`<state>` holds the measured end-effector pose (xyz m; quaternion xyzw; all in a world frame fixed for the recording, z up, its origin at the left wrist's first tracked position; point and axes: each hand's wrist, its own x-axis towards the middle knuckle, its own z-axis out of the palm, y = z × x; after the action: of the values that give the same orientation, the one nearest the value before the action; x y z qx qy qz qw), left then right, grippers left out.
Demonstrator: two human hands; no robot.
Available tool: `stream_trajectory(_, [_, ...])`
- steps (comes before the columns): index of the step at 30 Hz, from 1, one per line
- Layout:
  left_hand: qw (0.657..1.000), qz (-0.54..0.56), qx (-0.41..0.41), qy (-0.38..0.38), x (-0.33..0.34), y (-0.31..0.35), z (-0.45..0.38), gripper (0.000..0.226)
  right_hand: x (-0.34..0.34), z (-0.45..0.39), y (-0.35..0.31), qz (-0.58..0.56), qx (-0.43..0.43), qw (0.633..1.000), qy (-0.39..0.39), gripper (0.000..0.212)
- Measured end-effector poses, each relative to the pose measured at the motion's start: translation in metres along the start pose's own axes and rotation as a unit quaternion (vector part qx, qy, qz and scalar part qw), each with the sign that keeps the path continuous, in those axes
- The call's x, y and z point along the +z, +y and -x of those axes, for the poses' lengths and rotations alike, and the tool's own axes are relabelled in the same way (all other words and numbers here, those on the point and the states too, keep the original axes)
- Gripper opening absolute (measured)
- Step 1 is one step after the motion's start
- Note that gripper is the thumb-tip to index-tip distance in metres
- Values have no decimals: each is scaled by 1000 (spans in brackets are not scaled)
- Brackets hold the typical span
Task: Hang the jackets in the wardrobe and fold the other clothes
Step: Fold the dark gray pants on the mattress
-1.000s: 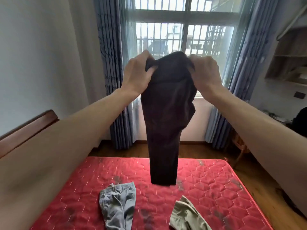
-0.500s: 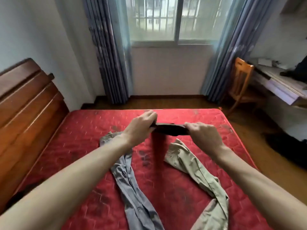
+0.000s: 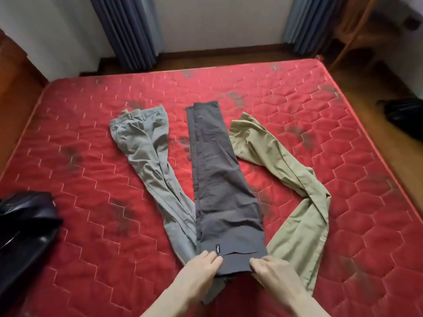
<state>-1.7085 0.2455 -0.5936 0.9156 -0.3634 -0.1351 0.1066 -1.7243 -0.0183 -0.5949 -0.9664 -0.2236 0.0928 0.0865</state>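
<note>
Dark grey trousers point(image 3: 217, 179) lie flat and lengthwise down the middle of the red mattress point(image 3: 80, 179), waist end nearest me. My left hand point(image 3: 201, 265) holds the waistband's left corner, fingers on the cloth next to a small black label. My right hand point(image 3: 271, 269) grips the waistband's right corner. Light grey trousers point(image 3: 142, 152) lie crumpled just left of the dark pair. Khaki trousers point(image 3: 297, 202) lie bent on the right. A shiny black jacket point(image 3: 23, 234) sits at the mattress's left edge.
A wooden headboard point(image 3: 13, 72) runs along the left. Blue curtains point(image 3: 130, 30) hang by the far wall. A wooden chair point(image 3: 357, 30) stands at the top right, and a black item point(image 3: 405, 117) lies on the wooden floor to the right of the bed.
The dark trousers hung in the air from both hands; both hands have lowered them, and they now lie spread flat on the mattress. My view has tilted down.
</note>
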Motion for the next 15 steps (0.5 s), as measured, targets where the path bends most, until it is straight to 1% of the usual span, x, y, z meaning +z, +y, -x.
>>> stream_trajectory(1, [1000, -1, 7, -9, 17, 5, 3, 32, 15, 8, -1, 5, -12, 1000, 5, 46])
stream_trajectory(2, [1000, 3, 12, -28, 31, 9, 6, 35, 29, 15, -1, 5, -21, 1000, 6, 44])
stream_trajectory(4, [996, 24, 8, -83, 60, 16, 9, 58, 56, 28, 1, -13, -39, 999, -19, 37])
stream_trajectory(5, [994, 36, 2, -108, 72, 18, 11, 65, 66, 34, 3, -14, -57, 998, -20, 31])
stream_trajectory(7, [991, 37, 8, -132, 93, 25, 15, 69, 81, 45, 8, -21, -87, 995, -32, 19])
stream_trajectory(8, [991, 29, 19, -132, 103, 28, 16, 67, 88, 49, 12, -31, -98, 994, -45, 23])
stream_trajectory(9, [992, 19, 28, -120, 116, 31, 19, 62, 94, 53, 17, -38, -102, 993, -55, 36])
stream_trajectory(10, [995, 12, 35, -88, 126, 33, 21, 56, 99, 54, 20, -44, -97, 993, -57, 45])
stream_trajectory(11, [998, 21, 30, -51, 134, 35, 23, 48, 105, 54, 22, -46, -87, 994, -47, 47])
stream_trajectory(13, [999, 47, -7, 13, 141, 34, 20, 34, 116, 46, 25, -52, -55, 997, -21, 46])
stream_trajectory(14, [998, 49, -27, 34, 142, 32, 17, 32, 120, 38, 24, -60, -32, 998, -12, 48])
stream_trajectory(15, [997, 49, -40, 51, 144, 28, 12, 35, 124, 29, 24, -62, -10, 998, -4, 50])
